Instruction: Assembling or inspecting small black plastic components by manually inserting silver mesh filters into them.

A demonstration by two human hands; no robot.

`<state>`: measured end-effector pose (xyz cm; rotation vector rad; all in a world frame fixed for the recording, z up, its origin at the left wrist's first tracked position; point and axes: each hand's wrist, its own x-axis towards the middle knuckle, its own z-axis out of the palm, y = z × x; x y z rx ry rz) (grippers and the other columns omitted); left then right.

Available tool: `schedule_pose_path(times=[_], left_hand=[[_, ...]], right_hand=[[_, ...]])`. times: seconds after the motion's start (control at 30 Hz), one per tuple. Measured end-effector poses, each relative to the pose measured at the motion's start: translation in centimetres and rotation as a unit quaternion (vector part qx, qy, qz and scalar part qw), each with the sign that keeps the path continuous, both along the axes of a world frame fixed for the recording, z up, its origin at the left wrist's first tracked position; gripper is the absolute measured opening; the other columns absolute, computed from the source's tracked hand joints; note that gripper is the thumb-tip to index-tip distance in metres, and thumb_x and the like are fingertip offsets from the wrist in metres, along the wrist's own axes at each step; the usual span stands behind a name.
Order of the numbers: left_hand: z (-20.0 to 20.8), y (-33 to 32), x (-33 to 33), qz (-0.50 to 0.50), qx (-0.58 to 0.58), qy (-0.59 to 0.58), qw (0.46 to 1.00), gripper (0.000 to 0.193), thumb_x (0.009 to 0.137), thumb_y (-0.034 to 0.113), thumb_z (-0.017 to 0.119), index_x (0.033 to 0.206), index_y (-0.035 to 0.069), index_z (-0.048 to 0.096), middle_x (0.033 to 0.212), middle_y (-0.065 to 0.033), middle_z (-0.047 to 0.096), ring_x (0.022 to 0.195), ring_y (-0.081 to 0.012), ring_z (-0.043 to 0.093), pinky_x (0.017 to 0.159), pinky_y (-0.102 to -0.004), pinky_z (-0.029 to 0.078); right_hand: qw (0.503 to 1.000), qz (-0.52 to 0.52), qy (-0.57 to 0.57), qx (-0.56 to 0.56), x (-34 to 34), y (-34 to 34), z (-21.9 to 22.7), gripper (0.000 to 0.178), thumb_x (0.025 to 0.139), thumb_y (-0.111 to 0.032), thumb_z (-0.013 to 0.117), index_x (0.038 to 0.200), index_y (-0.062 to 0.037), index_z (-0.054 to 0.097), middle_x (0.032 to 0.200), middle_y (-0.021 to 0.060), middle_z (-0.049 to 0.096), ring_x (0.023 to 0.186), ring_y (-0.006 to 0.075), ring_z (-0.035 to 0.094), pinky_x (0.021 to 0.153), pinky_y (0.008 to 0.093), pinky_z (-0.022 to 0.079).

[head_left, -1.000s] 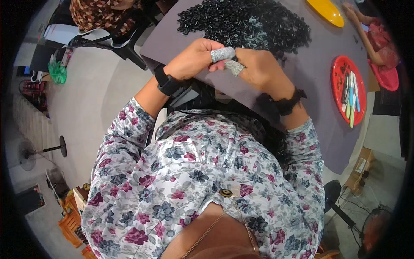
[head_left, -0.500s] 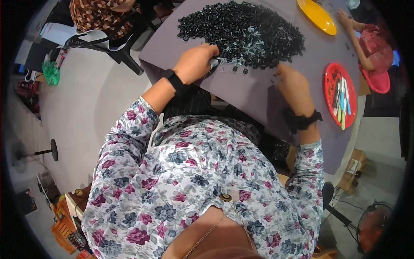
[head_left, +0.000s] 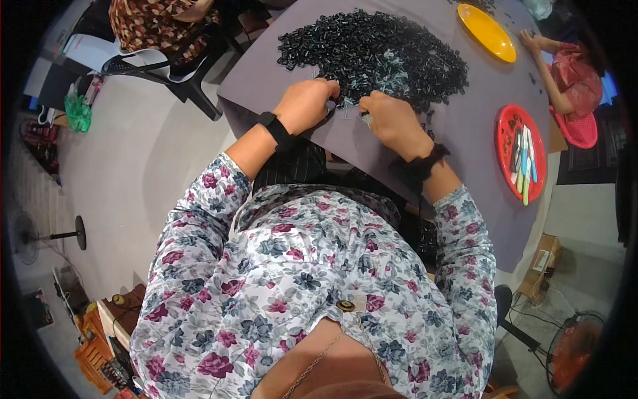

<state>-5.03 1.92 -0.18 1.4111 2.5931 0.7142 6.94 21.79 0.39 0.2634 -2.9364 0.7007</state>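
Black pile (head_left: 365, 50) lies just beyond the left hand (head_left: 306, 106) and right hand (head_left: 395, 122), pale bits (head_left: 347, 104) between them; fingers curl, but whether either pinches anything I cannot tell

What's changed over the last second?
The left hand and right hand parted and lowered to the near edge of the black pile; the right swung outward, then back leftward. Whether they hold anything is unclear. Red tray and yellow plate stayed put.
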Motion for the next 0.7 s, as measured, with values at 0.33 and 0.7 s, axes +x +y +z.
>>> schedule_pose_path(times=[0.33,0.7], left_hand=[[-0.3,0.0,1.4,-0.009,0.075,0.019,0.997,0.028,0.079,-0.001,0.06,0.104,0.007,0.069,0.098,-0.014,0.065,0.092,-0.0387,0.064,0.079,-0.0471,0.052],[-0.6,1.2,2.3,-0.102,-0.023,0.001,0.994,0.031,0.077,-0.001,0.061,0.106,0.006,0.069,0.102,-0.0134,0.068,0.096,-0.036,0.065,0.081,-0.0458,0.053]], right_hand=[[0.997,-0.069,-0.022,0.022,2.5,3.0,-0.4,0.017,0.082,-0.001,0.06,0.097,-0.0062,0.064,0.099,0.012,0.062,0.091,0.0375,0.065,0.078,0.0475,0.052],[0.999,0.019,0.044,-0.02,-0.8,1.1,-0.9,0.019,0.081,-0.007,0.061,0.099,-0.0053,0.066,0.094,0.0156,0.062,0.092,0.0388,0.063,0.078,0.0451,0.05]])
